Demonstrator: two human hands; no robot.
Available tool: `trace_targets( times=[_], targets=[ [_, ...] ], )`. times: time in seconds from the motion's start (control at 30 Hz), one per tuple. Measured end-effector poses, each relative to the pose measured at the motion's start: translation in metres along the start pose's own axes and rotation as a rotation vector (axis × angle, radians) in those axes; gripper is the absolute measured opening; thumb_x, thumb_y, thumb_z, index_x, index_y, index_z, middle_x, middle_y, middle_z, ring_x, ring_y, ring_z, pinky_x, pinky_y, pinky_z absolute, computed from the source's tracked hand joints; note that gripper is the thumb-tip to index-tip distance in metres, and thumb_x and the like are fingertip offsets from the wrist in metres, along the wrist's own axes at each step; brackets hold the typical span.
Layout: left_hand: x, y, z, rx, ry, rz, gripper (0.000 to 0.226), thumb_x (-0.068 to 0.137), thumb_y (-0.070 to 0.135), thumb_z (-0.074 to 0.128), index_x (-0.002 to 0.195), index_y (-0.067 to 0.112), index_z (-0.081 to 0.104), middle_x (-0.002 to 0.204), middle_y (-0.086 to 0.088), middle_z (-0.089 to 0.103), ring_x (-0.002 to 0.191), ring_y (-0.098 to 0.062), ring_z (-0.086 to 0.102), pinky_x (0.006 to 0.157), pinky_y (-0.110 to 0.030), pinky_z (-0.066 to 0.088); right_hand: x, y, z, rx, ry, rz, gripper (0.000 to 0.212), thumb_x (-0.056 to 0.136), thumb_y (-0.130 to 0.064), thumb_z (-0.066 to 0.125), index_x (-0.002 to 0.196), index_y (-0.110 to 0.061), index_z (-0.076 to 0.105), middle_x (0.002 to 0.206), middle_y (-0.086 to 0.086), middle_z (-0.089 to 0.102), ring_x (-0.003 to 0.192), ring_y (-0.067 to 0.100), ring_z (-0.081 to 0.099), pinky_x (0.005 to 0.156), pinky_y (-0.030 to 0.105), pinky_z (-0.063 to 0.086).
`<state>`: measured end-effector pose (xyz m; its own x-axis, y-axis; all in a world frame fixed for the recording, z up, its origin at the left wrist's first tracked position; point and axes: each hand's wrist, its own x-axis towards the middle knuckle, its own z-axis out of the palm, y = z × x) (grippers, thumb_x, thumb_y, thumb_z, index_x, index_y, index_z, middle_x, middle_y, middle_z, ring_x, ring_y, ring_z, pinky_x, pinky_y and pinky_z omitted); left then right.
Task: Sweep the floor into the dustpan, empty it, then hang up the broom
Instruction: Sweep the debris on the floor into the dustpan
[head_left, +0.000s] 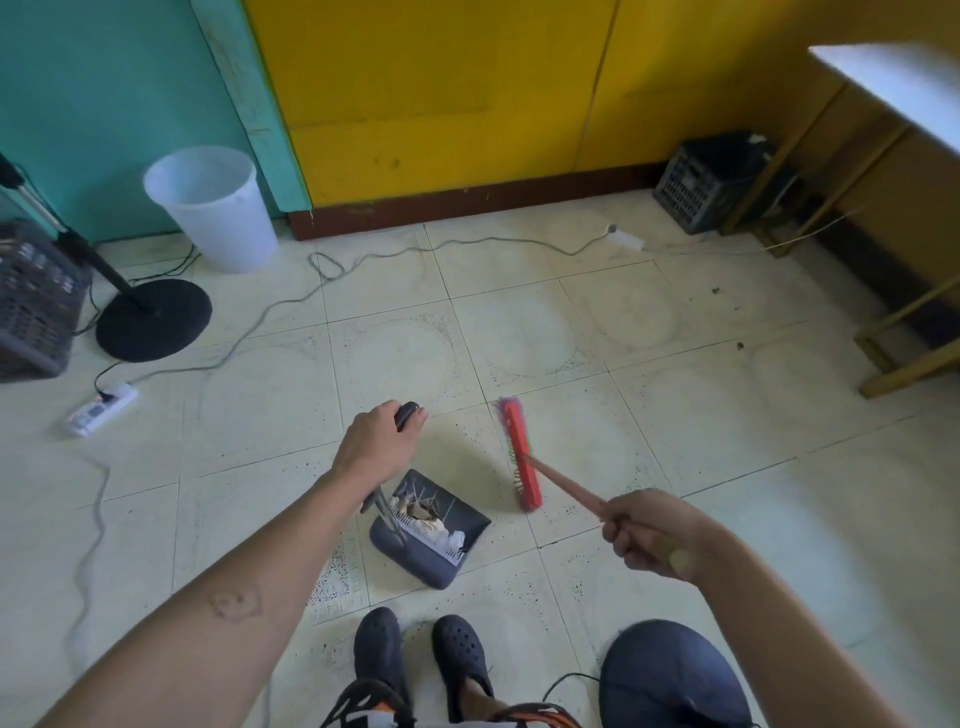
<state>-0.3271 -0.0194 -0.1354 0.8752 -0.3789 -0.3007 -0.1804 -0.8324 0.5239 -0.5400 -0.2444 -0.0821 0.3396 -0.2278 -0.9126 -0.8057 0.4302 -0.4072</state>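
Left hand (376, 441) curls round the dustpan (415, 564) handle top; pan on the floor towards its near edge, paper scraps inside. Right hand (652, 535) fisted on the broom (522, 462) stick, head just right of pan. Both probably light, stiff plastic; carry pan level by its handle. No readable writing

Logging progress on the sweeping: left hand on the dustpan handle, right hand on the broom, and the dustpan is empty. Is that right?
Not quite. The dustpan is not empty: the head view shows scraps of rubbish lying in it. The rest stands: the left hand grips the dustpan handle and the right hand holds the broom.
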Motion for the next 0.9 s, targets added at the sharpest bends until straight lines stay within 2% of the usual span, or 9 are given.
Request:
trace_targets(
  times=[0.17,0.27,0.37,0.5,0.7,0.77,0.83,0.9],
  targets=[
    [0.001,0.018,0.007,0.006,0.029,-0.002,0.043,0.098,0.048,0.042,0.07,0.015,0.043,0.063,-0.004,0.052,0.054,-0.018,0.047,0.047,-0.03,0.032,0.001,-0.012,-0.021,0.306,-0.048,-0.01,0.01,0.09,0.0,0.046,0.099,0.001,0.051,0.066,0.01,0.049,0.038,0.01,0.049,0.032,0.017,0.039],
    [0.006,0.03,0.009,0.003,0.056,0.006,0.045,0.098,0.048,0.042,0.069,0.013,0.043,0.062,-0.005,0.052,0.054,-0.019,0.048,0.048,-0.03,0.033,0.006,-0.013,-0.042,0.338,-0.076,0.009,0.022,0.089,-0.002,0.046,0.102,0.006,0.062,0.065,0.007,0.045,0.039,0.008,0.045,0.032,0.017,0.038],
    [0.013,0.046,0.009,0.008,0.075,0.03,0.046,0.098,0.047,0.043,0.067,0.014,0.041,0.062,-0.006,0.052,0.054,-0.02,0.048,0.048,-0.03,0.033,0.006,-0.011,-0.062,0.368,-0.083,0.013,0.029,0.088,-0.002,0.046,0.109,0.007,0.064,0.064,0.005,0.043,0.037,0.007,0.045,0.032,0.017,0.038],
    [0.022,0.066,0.004,0.015,0.085,0.075,0.047,0.097,0.048,0.043,0.066,0.013,0.042,0.06,-0.007,0.053,0.053,-0.021,0.048,0.048,-0.03,0.034,-0.004,-0.01,-0.071,0.386,-0.046,-0.005,0.021,0.09,0.0,0.045,0.085,0.006,0.064,0.059,0.008,0.046,0.035,0.009,0.044,0.03,0.016,0.037],
    [0.042,0.086,0.0,-0.019,0.122,0.071,0.046,0.097,0.047,0.045,0.066,0.014,0.04,0.059,-0.005,0.051,0.052,-0.02,0.047,0.047,-0.029,0.032,0.002,-0.028,-0.077,0.232,-0.025,-0.058,0.015,0.086,-0.002,0.048,0.073,-0.001,0.056,0.057,0.011,0.051,0.039,0.014,0.042,0.034,0.018,0.035],
    [0.051,0.09,-0.002,-0.03,0.124,0.063,0.045,0.097,0.047,0.045,0.068,0.014,0.042,0.061,-0.004,0.052,0.054,-0.019,0.048,0.047,-0.029,0.032,0.007,-0.042,-0.074,0.212,-0.058,-0.103,0.024,0.086,-0.008,0.048,0.066,-0.002,0.059,0.061,0.013,0.051,0.041,0.015,0.039,0.035,0.018,0.033],
    [0.063,0.095,-0.003,-0.041,0.107,0.061,0.042,0.097,0.045,0.045,0.071,0.013,0.044,0.065,-0.004,0.054,0.056,-0.017,0.05,0.048,-0.029,0.032,0.015,-0.059,-0.071,0.246,-0.101,-0.122,0.04,0.086,-0.012,0.047,0.048,-0.006,0.058,0.066,0.013,0.051,0.041,0.014,0.038,0.035,0.017,0.033],
    [0.073,0.099,-0.001,-0.068,0.091,0.067,0.039,0.098,0.044,0.046,0.075,0.012,0.047,0.067,-0.004,0.055,0.058,-0.016,0.05,0.048,-0.029,0.032,0.027,-0.072,-0.073,0.353,-0.124,-0.127,0.04,0.084,-0.013,0.049,0.044,-0.007,0.056,0.071,0.015,0.053,0.038,0.013,0.041,0.035,0.017,0.038]
  ],
)
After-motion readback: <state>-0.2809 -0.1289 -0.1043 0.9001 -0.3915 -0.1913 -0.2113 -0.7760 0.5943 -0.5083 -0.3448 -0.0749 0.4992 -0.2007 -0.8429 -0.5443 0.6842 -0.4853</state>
